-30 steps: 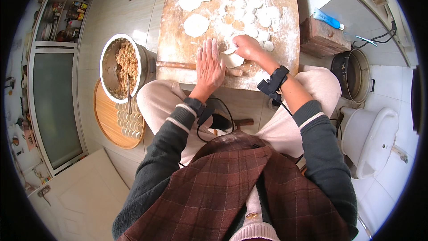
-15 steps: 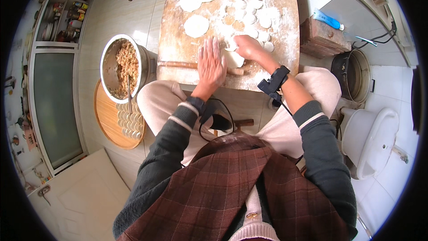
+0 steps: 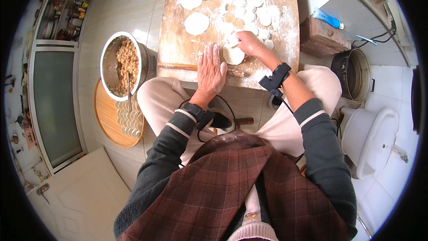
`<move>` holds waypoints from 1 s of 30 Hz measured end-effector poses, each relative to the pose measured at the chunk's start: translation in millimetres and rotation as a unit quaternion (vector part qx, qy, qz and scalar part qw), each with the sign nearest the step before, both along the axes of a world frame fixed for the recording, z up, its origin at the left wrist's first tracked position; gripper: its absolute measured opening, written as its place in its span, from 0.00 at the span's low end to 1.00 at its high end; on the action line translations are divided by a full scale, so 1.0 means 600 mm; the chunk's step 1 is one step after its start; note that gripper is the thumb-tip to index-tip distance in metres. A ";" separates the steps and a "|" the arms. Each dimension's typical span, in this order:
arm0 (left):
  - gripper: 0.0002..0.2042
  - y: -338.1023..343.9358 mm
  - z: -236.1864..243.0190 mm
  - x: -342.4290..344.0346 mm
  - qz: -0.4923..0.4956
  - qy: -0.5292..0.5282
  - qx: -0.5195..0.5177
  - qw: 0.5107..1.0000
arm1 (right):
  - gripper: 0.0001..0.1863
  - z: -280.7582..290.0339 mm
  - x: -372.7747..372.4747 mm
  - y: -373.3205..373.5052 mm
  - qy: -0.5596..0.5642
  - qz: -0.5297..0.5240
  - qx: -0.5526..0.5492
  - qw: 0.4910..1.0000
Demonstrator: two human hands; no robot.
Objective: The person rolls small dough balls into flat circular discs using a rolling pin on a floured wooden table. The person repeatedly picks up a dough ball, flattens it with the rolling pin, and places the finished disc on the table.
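My left hand (image 3: 211, 71) lies palm down with straight fingers across a wooden rolling pin (image 3: 178, 66) near the board's front edge. My right hand (image 3: 251, 44), to its right, pinches the edge of a thin dough round (image 3: 233, 56) just behind the pin. Flattened wrappers (image 3: 196, 24) lie at the back left of the floured wooden board (image 3: 171, 40). Several small pale dough discs (image 3: 249, 16) are grouped on the right half, beyond my right hand.
A steel bowl of filling (image 3: 127, 58) with a spoon sits left of the board. Below it, a round wooden tray (image 3: 108, 120) holds several dumplings (image 3: 130, 122). At right are bricks (image 3: 323, 38) with a blue tube, a black pot (image 3: 363, 76) and a white basin (image 3: 370, 138).
My left hand has slid a little toward me along with the rolling pin. My right hand has shifted slightly upward, and more of the dough round behind the pin shows.
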State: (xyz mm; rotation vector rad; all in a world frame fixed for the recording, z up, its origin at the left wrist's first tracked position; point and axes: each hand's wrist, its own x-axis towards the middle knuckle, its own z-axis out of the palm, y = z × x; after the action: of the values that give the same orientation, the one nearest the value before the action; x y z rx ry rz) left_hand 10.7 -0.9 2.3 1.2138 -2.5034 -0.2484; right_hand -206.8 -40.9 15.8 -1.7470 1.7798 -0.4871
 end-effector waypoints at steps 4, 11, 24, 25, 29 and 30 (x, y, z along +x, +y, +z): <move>0.31 0.001 0.017 0.002 0.007 0.040 0.030 0.999 | 0.10 0.012 0.009 0.016 0.110 0.055 -0.051 0.991; 0.31 0.003 0.025 0.004 0.009 0.006 0.029 1.000 | 0.09 0.007 0.021 0.024 0.074 -0.002 -0.138 0.988; 0.32 -0.127 0.015 -0.098 0.083 0.036 0.012 0.996 | 0.07 0.035 0.028 0.025 0.119 0.069 -0.060 0.989; 0.32 -0.134 0.016 -0.103 0.084 0.068 0.005 0.994 | 0.07 0.034 0.031 0.023 0.124 0.062 -0.097 0.986; 0.32 -0.077 0.012 -0.060 0.044 -0.002 0.031 0.999 | 0.07 0.022 0.021 0.021 0.032 -0.020 -0.036 0.999; 0.32 -0.042 0.013 -0.035 0.030 -0.003 0.031 0.999 | 0.07 0.021 0.020 0.017 0.013 -0.048 -0.037 0.998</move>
State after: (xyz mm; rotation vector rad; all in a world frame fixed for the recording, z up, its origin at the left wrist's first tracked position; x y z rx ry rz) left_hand -10.4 -25.9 10.3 1.3149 -2.4766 -0.3093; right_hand -194.9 -30.5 28.1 -1.7311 1.8923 -0.5785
